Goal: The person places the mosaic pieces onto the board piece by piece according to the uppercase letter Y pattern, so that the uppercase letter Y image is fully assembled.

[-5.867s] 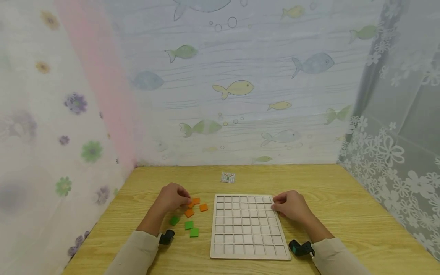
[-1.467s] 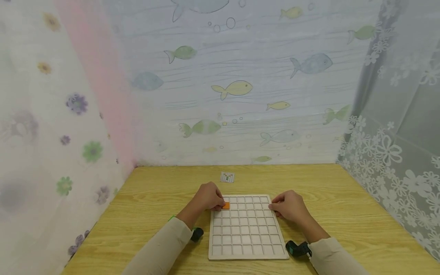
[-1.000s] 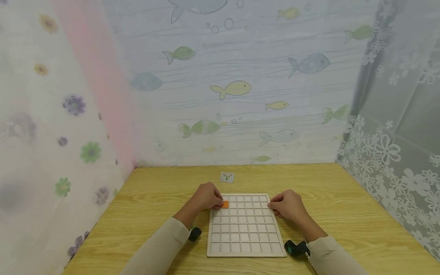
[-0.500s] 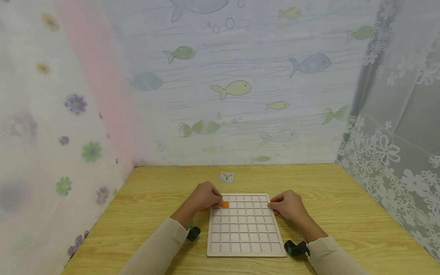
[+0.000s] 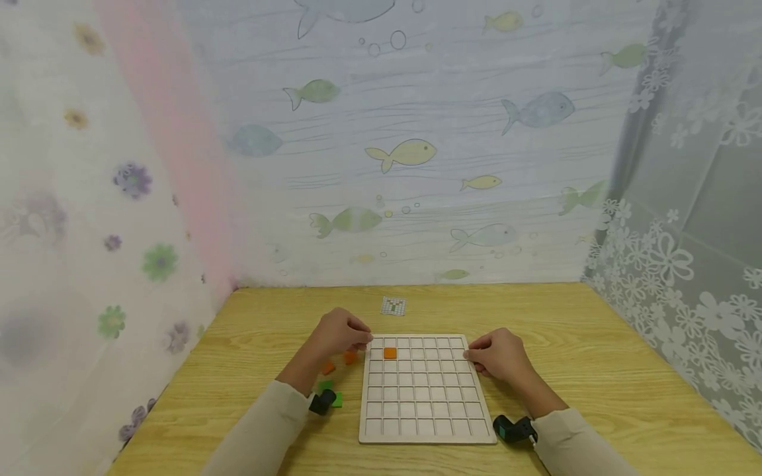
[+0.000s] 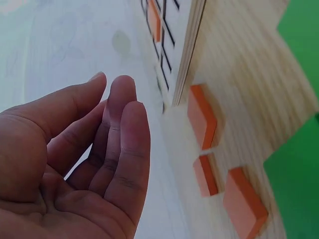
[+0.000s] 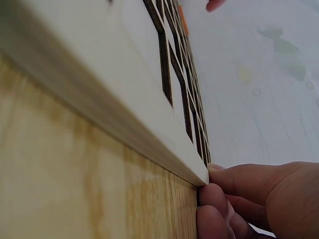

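Pale wooden grid board (image 5: 425, 390) lay flat on the light wood tabletop (image 5: 595, 357), centred before the person. One flat orange square tile (image 5: 389, 353) sat in a cell of the board's second row from the far edge, second column from the left.

Left hand (image 5: 339, 330) hovered just off the board's far left corner, grip empty, fingers (image 6: 119, 124) loosely straight and together in the left wrist view, touching nothing. Loose orange square tiles (image 5: 350, 357) lay on the tabletop just beside the board's left edge, below that hand; three counted in the left wrist view (image 6: 202, 117). Small green square tiles (image 5: 337, 399) lay nearer the person, partly hidden by the left wrist.

Right hand (image 5: 500, 354) rested at the board's far right corner, fingertips (image 7: 214, 194) curled against the corner edge, grip narrow and pressed to the wood.

Small printed pattern card (image 5: 393, 306) lay further back on the tabletop, well apart from the board. Fish-patterned backdrop (image 5: 405, 152) behind.
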